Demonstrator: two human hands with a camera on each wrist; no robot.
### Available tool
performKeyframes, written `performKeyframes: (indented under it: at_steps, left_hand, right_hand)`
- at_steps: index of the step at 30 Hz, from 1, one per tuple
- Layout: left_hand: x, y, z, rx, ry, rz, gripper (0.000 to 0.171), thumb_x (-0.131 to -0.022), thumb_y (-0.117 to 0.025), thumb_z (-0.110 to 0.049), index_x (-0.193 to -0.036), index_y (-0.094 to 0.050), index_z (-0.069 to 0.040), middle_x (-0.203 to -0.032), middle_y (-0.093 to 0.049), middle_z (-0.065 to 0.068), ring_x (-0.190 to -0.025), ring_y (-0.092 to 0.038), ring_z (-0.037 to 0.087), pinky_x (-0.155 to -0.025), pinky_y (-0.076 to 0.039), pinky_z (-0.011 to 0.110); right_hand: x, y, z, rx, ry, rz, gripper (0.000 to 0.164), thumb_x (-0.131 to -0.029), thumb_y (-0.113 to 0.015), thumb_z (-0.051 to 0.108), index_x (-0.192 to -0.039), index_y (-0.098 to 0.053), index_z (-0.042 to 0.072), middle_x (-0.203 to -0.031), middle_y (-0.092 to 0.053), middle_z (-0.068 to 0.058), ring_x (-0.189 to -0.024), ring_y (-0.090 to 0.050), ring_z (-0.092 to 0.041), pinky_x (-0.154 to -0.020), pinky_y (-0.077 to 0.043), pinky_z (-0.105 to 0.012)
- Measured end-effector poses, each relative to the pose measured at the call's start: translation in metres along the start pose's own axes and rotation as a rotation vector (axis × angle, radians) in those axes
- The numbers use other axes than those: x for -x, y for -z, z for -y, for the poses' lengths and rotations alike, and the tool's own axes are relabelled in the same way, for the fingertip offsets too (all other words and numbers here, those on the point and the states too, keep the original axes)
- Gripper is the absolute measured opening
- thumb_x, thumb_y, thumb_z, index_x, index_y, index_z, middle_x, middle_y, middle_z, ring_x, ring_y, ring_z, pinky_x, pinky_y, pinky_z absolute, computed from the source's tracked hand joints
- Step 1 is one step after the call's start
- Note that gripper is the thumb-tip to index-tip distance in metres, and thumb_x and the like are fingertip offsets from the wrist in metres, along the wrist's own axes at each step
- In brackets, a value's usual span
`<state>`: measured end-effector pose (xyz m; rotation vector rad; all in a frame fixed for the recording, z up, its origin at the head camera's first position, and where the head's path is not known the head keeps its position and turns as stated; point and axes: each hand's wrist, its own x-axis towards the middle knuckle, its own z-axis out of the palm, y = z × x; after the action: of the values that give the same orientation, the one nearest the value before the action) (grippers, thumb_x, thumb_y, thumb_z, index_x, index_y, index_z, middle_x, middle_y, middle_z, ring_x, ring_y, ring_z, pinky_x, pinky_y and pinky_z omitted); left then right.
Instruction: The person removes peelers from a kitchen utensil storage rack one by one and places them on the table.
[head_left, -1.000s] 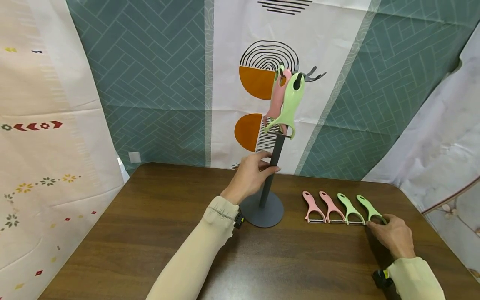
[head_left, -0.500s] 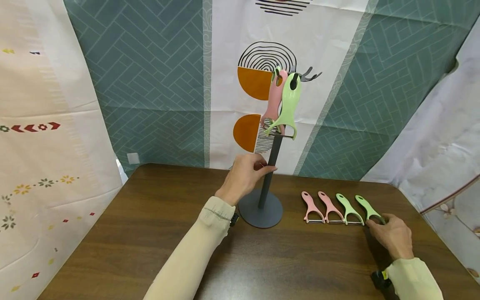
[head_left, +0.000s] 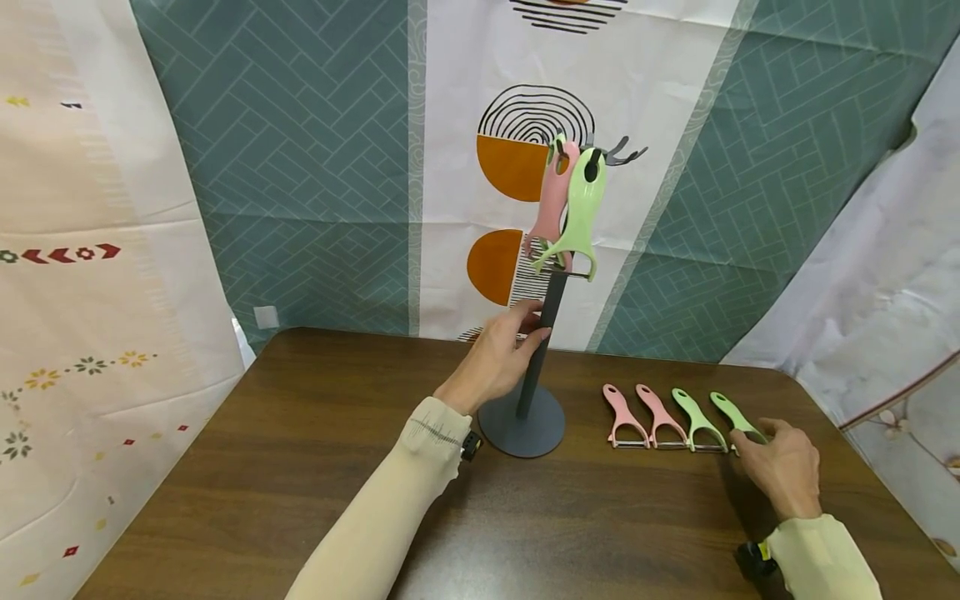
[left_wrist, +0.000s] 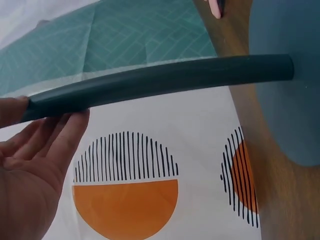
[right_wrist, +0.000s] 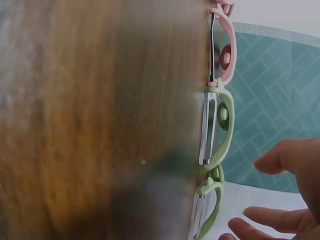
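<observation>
My left hand [head_left: 487,358] holds the dark grey pole [head_left: 555,296] of an upright stand between thumb and fingers; the left wrist view shows the thumb on one side of the pole [left_wrist: 160,80] and the fingers on the other. A light green peeler [head_left: 587,204] and a pink peeler [head_left: 553,196] hang from hooks at its top, with another green one partly hidden behind. My right hand [head_left: 783,467] hovers at the rightmost green peeler [head_left: 731,411] on the table. In the right wrist view its thumb and fingers are spread, apart from that peeler [right_wrist: 215,205].
Left of that peeler lie another green peeler [head_left: 696,412] and two pink peelers [head_left: 660,412], in a row. The stand's round base [head_left: 522,433] rests on the brown wooden table [head_left: 600,525]. Bare hooks [head_left: 626,154] jut right at the top. A patterned cloth [head_left: 315,167] hangs behind.
My right hand has lifted slightly and shifted a little left over the rightmost green peeler. My left hand stays at the pole, its fingers shifting slightly; the stand sways a little.
</observation>
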<state>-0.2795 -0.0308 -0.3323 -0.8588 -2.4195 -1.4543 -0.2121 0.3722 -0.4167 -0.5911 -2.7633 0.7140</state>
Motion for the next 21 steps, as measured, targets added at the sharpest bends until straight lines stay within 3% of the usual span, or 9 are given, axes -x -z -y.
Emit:
performKeyframes:
  at_steps: [4,7,17,21]
  left_hand:
    - [0.0,0.0,0.0,0.026,0.0,0.006,0.036,-0.107,-0.055,-0.019,-0.141,-0.056,-0.008,-0.131,-0.069,0.009,-0.119,-0.067,0.02,-0.101,-0.055,0.035]
    - [-0.001,0.001,0.001,0.023,-0.027,0.008,0.029,-0.106,-0.057,-0.019,-0.133,-0.062,-0.009,-0.125,-0.071,0.007,-0.113,-0.069,0.019,-0.099,-0.056,0.034]
    - [-0.003,0.002,0.002,-0.005,-0.089,-0.044,0.017,-0.101,-0.064,-0.017,-0.113,-0.072,-0.008,-0.1,-0.075,0.007,-0.088,-0.066,0.015,-0.08,-0.056,0.026]
    - [-0.003,0.002,0.001,0.012,-0.051,-0.048,0.021,-0.1,-0.066,-0.02,-0.115,-0.075,-0.007,-0.102,-0.076,0.005,-0.088,-0.065,0.014,-0.077,-0.055,0.023]
  right_hand:
    - [0.001,-0.001,0.002,-0.015,0.016,-0.018,0.063,-0.097,-0.058,0.033,-0.14,-0.049,-0.012,-0.14,-0.05,-0.039,-0.126,-0.045,-0.058,-0.102,-0.038,-0.065]
    - [0.002,-0.004,0.003,-0.029,0.042,-0.055,0.06,-0.096,-0.059,0.03,-0.137,-0.052,-0.013,-0.136,-0.053,-0.039,-0.124,-0.048,-0.057,-0.1,-0.04,-0.064]
    - [0.006,-0.009,0.012,-0.136,0.161,-0.173,0.048,-0.096,-0.061,0.024,-0.13,-0.06,-0.01,-0.126,-0.06,-0.036,-0.115,-0.054,-0.051,-0.096,-0.039,-0.06]
    - [0.008,-0.007,0.022,-0.161,0.169,-0.21,0.042,-0.095,-0.061,0.023,-0.128,-0.064,-0.004,-0.123,-0.064,-0.029,-0.111,-0.058,-0.041,-0.088,-0.042,-0.045]
